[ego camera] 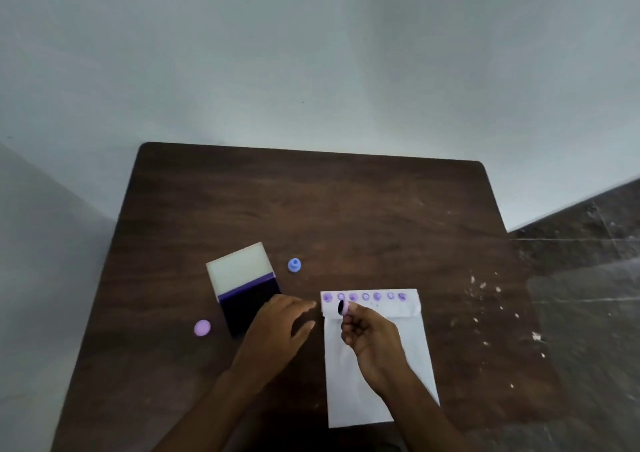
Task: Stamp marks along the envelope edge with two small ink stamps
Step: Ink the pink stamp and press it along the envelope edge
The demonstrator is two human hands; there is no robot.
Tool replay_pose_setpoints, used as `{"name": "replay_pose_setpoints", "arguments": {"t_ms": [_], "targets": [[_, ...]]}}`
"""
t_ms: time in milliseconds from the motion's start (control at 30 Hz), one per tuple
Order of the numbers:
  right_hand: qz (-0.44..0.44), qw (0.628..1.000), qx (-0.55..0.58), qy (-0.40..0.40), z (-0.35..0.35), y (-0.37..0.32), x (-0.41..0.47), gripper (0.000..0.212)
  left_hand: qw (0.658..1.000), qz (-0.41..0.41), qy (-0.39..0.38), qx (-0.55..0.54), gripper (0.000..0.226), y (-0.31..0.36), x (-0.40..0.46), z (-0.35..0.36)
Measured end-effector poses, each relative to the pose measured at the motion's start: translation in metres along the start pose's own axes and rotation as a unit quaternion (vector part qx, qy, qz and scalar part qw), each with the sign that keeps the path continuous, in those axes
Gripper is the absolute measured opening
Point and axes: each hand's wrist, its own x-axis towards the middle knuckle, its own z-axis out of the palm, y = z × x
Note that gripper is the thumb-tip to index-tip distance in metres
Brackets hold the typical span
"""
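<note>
A white envelope [370, 365] lies on the brown table, with a row of several purple marks along its far edge. My right hand [372, 337] hovers over the envelope and pinches a small pink stamp [343, 307], its dark inked face turned left, just below the marks. My left hand [277, 327] rests open, fingers spread, between the envelope and the open ink pad [247, 292], partly covering the pad's dark purple side. A small blue stamp [294, 265] stands on the table behind the pad. A round lilac cap [202, 328] lies left of the pad.
The wooden table [311, 209] stands against a pale wall. White specks and scratches mark its right side [485, 295]. A dark stone floor [588, 278] shows to the right.
</note>
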Motion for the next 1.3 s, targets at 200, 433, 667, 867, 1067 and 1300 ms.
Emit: {"name": "replay_pose_setpoints", "arguments": {"t_ms": [200, 433, 667, 867, 1067, 1300], "targets": [[-0.028, 0.997, 0.053, 0.039, -0.044, -0.016, 0.007, 0.019, 0.999, 0.031, -0.03, -0.006, 0.04, 0.051, 0.023, 0.027], [-0.044, 0.99, 0.109, 0.074, -0.088, -0.036, 0.021, 0.014, 0.999, 0.026, -0.04, -0.006, 0.037, 0.089, 0.039, 0.054], [-0.112, 0.975, 0.006, 0.193, -0.117, -0.047, 0.049, 0.013, 1.0, 0.006, -0.03, 0.003, 0.038, 0.117, 0.061, 0.089], [-0.171, 0.945, -0.138, 0.242, -0.127, -0.049, 0.067, 0.017, 0.999, -0.018, -0.015, 0.038, 0.043, 0.131, 0.082, 0.115], [-0.212, 0.91, -0.274, 0.23, -0.131, -0.042, 0.076, 0.02, 0.999, -0.041, -0.01, 0.03, 0.05, 0.136, 0.095, 0.125], [-0.272, 0.878, -0.342, 0.193, -0.133, -0.037, 0.087, 0.026, 0.998, -0.032, 0.018, 0.042, 0.04, 0.132, 0.099, 0.132]]}}
